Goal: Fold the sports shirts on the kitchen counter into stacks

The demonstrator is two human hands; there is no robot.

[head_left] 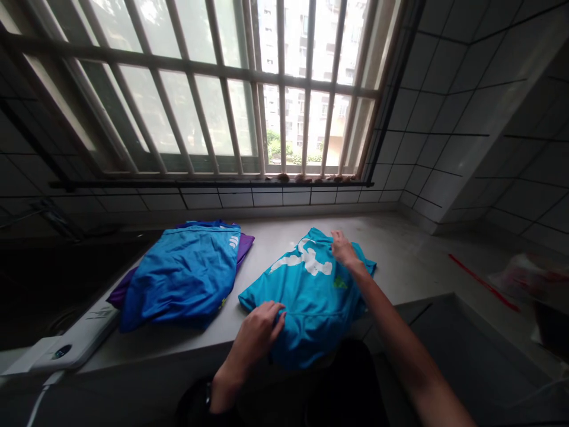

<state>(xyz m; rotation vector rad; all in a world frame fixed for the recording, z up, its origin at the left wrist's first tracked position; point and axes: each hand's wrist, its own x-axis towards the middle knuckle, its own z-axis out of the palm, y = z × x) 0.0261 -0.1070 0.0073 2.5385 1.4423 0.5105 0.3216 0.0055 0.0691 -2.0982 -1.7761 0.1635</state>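
A turquoise garment [306, 302] with a white print and a small green mark lies on the counter, its near part hanging over the front edge. My left hand [262, 326] is at its near left side, fingers bent and closed on the cloth. At the far right part of the same garment is my right hand [344, 249], its fingers curled onto the fabric near the top edge. Left of it lies a pile with a blue garment [186, 267] bearing a small white logo on top. Purple cloth [246, 249] sticks out from under that.
A white power strip [84, 338] with a cable lies at the counter's left front, beside a dark sink [26, 284] with a tap [56, 219]. A red strip [482, 281] and a clear plastic bag [524, 276] lie to the right. A barred window [235, 74] stands behind.
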